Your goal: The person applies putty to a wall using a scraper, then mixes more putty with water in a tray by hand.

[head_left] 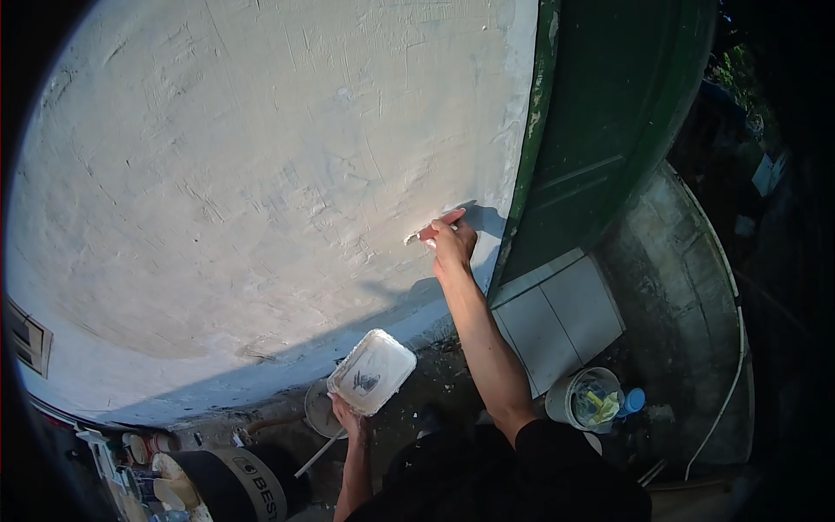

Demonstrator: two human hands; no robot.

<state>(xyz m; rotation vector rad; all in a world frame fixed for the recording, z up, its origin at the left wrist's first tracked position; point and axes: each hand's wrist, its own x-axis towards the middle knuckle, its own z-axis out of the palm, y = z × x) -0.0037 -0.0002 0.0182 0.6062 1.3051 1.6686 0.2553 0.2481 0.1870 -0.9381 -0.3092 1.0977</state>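
My right hand is stretched out to the wall and closed around a putty knife with a reddish flat blade. The blade lies at the surface of the pale, roughly coated wall, and whitish paste shows at its left end. Lower down, my left hand grips the near edge of a white rectangular plastic tub. White paste smears its walls and rim, with a dark grey patch on its bottom. My left fingers are partly hidden under the tub.
A green door borders the wall on the right, above a tiled step. Beside the step stand a bucket with yellowish scraps and a blue lid. A black drum and assorted containers crowd the lower left. Behind the tub sits a round pail.
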